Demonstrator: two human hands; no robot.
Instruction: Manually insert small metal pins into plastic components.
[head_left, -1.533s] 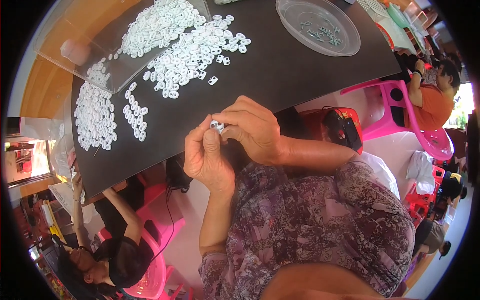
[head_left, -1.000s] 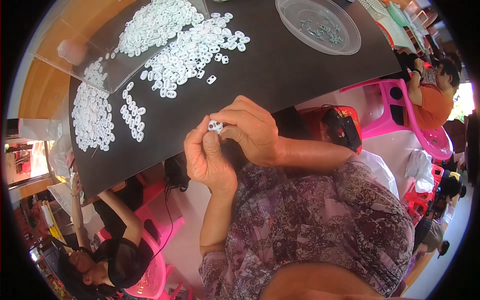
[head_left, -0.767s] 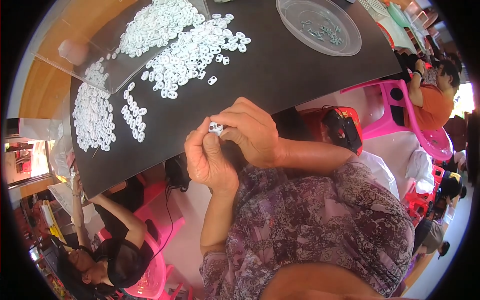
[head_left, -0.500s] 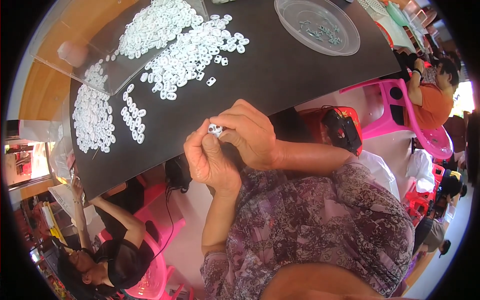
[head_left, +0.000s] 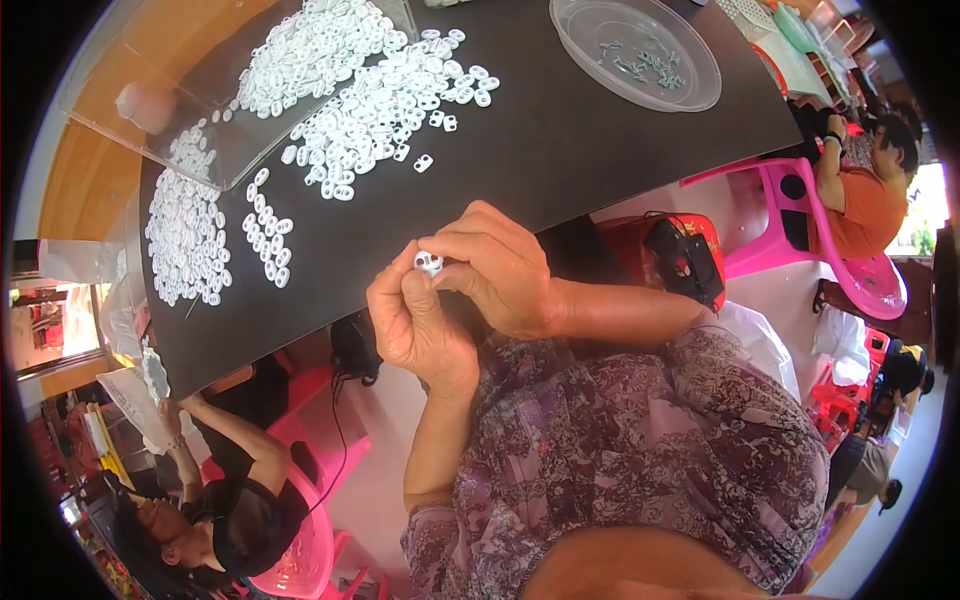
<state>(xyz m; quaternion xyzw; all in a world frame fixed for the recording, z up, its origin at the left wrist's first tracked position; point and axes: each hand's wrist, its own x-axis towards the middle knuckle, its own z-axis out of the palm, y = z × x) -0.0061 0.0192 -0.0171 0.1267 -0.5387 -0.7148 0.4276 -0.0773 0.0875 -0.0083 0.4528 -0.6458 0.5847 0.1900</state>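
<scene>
My left hand and my right hand meet in front of my chest, close to the table's near edge. Pinched between their thumbs and fingers is a small white two-hole plastic piece, which looks like a cord lock; the fingers hide part of it. Beyond my hands, a loose heap of similar white pieces spreads over the dark table. A few single ones lie on its near side. Farther left are a smaller group of white pieces and another pile.
A clear plastic box stands at the far left. A round clear tray at the far right contains small metallic bits. A person in black sits at lower left, another in orange by a pink chair.
Both hands keep their pinch, with the white piece turned slightly between the fingertips. At lower left, the person in black has lowered a raised hand.
</scene>
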